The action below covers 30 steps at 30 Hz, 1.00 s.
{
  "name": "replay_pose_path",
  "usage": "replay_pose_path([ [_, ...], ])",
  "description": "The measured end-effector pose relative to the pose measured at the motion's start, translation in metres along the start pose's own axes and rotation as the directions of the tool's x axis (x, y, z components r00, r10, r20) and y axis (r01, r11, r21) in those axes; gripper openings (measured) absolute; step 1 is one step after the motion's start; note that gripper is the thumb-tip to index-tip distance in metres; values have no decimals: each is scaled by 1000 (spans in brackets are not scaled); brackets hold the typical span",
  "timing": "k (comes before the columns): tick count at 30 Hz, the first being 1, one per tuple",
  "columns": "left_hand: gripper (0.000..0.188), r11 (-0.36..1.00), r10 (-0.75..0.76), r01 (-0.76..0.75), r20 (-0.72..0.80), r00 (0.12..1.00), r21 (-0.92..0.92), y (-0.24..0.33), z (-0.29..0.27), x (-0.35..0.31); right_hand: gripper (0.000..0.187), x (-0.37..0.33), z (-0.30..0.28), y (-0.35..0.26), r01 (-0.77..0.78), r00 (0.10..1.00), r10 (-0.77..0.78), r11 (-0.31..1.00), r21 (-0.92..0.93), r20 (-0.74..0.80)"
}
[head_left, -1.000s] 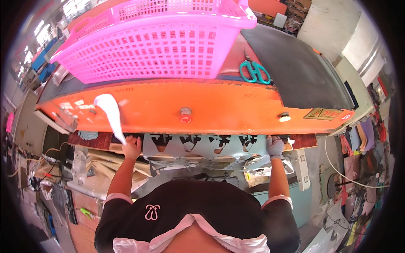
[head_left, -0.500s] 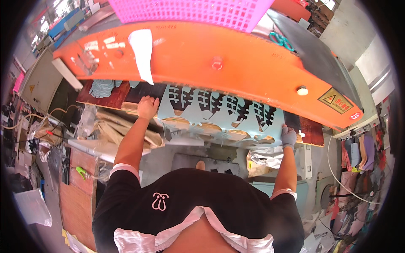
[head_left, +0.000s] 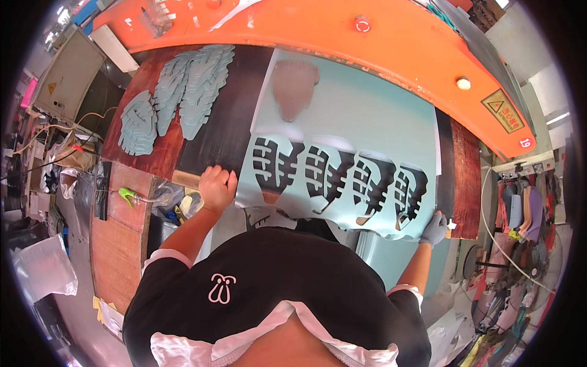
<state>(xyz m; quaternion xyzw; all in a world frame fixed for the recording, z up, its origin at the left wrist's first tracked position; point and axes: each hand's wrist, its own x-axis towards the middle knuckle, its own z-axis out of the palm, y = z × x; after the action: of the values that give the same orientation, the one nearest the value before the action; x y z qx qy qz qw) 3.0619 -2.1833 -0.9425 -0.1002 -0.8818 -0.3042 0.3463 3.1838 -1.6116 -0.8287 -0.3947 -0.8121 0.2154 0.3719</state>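
Observation:
A black and reddish-brown cutting board (head_left: pixel 211 144) extends out from under an orange beam. My bare left hand (head_left: pixel 217 188) is closed over its front edge, just left of a pale blue-green sheet (head_left: pixel 367 116). My right hand (head_left: pixel 434 229), in a grey glove, is closed at the board's front edge by the sheet's right corner. A row of several sole-shaped holes runs along the sheet's near part, and its front edge droops over the board. On the sheet's far left lies a flat brown sole-shaped piece (head_left: pixel 295 88), perhaps a cutting die.
Overlapping cut pale-blue pieces (head_left: pixel 208 85) lie on the board's left, with a smaller stack (head_left: pixel 139 122) beside them. The orange beam (head_left: pixel 293 27) with a red button (head_left: pixel 362 24) spans the far side. Coloured scraps (head_left: pixel 520 211) hang at the right.
The board, sheet and cut pieces have slid toward me from under the orange beam, with both hands at the front edge. The brown sole-shaped piece and more cut pieces have come into view.

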Motion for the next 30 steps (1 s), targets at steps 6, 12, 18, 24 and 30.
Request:
replay_pose_path([
  [6,26,995,72,-64,121,990,-73,1,-51,-82,44,-69,-51,40,-81,995,85,995,-62,55],
  [12,8,884,-19,57,86,996,-465,-1,-43,-55,52,-89,-31,-16,232,970,-241,957,174,28],
  [18,37,934,-80,123,140,987,-334,2,38,-3,60,-185,108,-179,613,554,-776,625,485,301],
  [24,43,927,-158,228,241,958,-299,2,52,-10,82,-297,161,-297,623,654,-494,781,-38,573],
  [30,36,932,-139,204,227,964,-298,1,53,-9,94,-306,161,-314,539,723,-364,829,-149,588],
])
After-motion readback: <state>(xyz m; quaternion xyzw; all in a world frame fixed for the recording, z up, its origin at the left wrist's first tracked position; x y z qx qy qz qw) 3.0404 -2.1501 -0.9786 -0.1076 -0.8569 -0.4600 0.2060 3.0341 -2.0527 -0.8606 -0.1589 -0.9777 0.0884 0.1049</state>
